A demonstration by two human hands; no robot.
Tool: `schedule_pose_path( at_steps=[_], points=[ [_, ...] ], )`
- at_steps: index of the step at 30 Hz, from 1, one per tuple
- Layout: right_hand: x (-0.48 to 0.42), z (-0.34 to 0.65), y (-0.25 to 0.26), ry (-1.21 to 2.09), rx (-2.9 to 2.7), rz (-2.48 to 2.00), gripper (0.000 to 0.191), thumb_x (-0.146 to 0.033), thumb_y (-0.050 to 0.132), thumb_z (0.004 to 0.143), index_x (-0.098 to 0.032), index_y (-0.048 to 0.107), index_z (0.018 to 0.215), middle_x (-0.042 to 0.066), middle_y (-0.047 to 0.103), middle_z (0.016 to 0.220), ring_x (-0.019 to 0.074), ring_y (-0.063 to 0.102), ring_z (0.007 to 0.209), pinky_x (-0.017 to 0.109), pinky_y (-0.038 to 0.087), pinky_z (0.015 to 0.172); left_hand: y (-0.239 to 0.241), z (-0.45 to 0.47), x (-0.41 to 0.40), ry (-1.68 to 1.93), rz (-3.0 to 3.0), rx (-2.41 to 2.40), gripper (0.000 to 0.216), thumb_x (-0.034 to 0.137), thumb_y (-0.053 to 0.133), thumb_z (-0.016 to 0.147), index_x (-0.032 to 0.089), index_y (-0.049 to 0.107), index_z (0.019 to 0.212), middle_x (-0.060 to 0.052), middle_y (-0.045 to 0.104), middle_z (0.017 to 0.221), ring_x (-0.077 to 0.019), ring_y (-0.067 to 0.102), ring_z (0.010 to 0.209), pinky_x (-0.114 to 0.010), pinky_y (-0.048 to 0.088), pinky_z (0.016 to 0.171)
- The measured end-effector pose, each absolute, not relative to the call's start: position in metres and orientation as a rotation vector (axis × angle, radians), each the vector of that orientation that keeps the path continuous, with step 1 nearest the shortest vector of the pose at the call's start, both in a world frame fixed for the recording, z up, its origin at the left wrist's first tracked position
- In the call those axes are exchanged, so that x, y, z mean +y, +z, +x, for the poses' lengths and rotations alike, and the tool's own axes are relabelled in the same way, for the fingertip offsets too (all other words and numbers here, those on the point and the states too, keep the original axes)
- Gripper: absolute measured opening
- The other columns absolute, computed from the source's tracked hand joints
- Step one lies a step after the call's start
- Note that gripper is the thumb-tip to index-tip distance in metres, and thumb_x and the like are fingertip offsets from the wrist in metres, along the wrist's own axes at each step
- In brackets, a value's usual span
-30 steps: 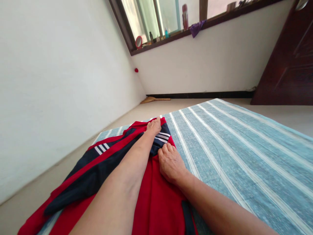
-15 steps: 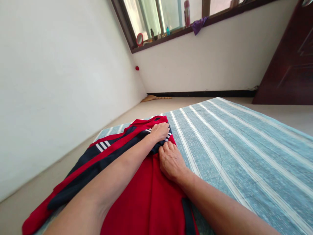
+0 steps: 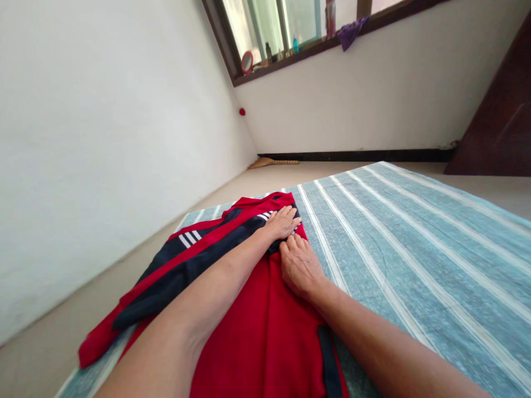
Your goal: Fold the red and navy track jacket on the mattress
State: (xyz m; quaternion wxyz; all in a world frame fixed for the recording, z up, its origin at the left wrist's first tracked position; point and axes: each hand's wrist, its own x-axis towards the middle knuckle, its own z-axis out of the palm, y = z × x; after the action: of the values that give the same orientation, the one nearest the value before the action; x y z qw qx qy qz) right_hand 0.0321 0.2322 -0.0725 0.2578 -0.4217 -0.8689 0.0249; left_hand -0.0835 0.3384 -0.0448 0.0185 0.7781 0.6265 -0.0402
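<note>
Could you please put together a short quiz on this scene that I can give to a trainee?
1. True or false: the left hand is lifted clear of the red and navy garment.
2. What does the garment lie on? A. bare floor B. striped blue mat C. wooden table
3. Fill in: the right hand rests on the garment, ___ the camera than the left hand.
Key: 1. False, it lies flat on the garment. 2. B. 3. nearer to.
</note>
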Motion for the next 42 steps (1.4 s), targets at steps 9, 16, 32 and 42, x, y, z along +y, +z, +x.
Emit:
schedule_pose_path(
  at_steps=[9, 16, 32, 42],
  points=[
    [0.236, 0.034, -0.080, 0.122, -2.322, -1.111, 0.028, -0.012, 0.040, 0.088, -0.011, 0.060, 0.107, 0.015, 0.060, 0.107, 0.0263, 0.053, 0.099, 0.040, 0.043, 0.092, -0.024, -0.071, 0.320, -0.017, 2.428, 1.896, 0.039, 0.033, 0.032, 0.098, 0.010, 0.056, 0.118, -0.016, 0.055, 0.133, -0.0228, 0.048, 0.128, -0.036, 0.035, 0.109],
    [0.239, 0.039, -0.086, 0.215, -2.304, -1.050, 0.025, -0.024, 0.042, 0.095, -0.015, 0.059, 0.111, 0.012, 0.060, 0.111, 0.0256, 0.051, 0.104, 0.039, 0.041, 0.093, -0.021, -0.056, 0.193, 0.466, 2.514, 1.775, 0.040, 0.030, 0.030, 0.098, 0.014, 0.050, 0.129, -0.012, 0.053, 0.138, -0.0192, 0.045, 0.132, -0.038, 0.035, 0.113],
    [0.247, 0.047, -0.076, 0.306, -2.396, -1.148, 0.017, -0.017, 0.043, 0.093, -0.016, 0.059, 0.099, 0.011, 0.060, 0.106, 0.0218, 0.051, 0.102, 0.031, 0.037, 0.090, -0.033, -0.034, 0.092, -0.023, 2.257, 2.004, 0.066, 0.051, 0.035, 0.096, 0.009, 0.032, 0.147, -0.018, 0.026, 0.155, -0.0289, 0.019, 0.145, -0.055, 0.025, 0.114],
    [0.244, 0.048, -0.066, 0.281, -2.435, -1.172, 0.020, -0.019, 0.043, 0.092, -0.015, 0.063, 0.094, 0.012, 0.063, 0.102, 0.0224, 0.055, 0.100, 0.031, 0.039, 0.089, -0.042, -0.022, 0.045, 0.020, 2.251, 1.942, 0.064, 0.052, 0.034, 0.096, 0.012, 0.035, 0.146, -0.014, 0.026, 0.155, -0.0272, 0.019, 0.145, -0.054, 0.022, 0.116]
  ],
)
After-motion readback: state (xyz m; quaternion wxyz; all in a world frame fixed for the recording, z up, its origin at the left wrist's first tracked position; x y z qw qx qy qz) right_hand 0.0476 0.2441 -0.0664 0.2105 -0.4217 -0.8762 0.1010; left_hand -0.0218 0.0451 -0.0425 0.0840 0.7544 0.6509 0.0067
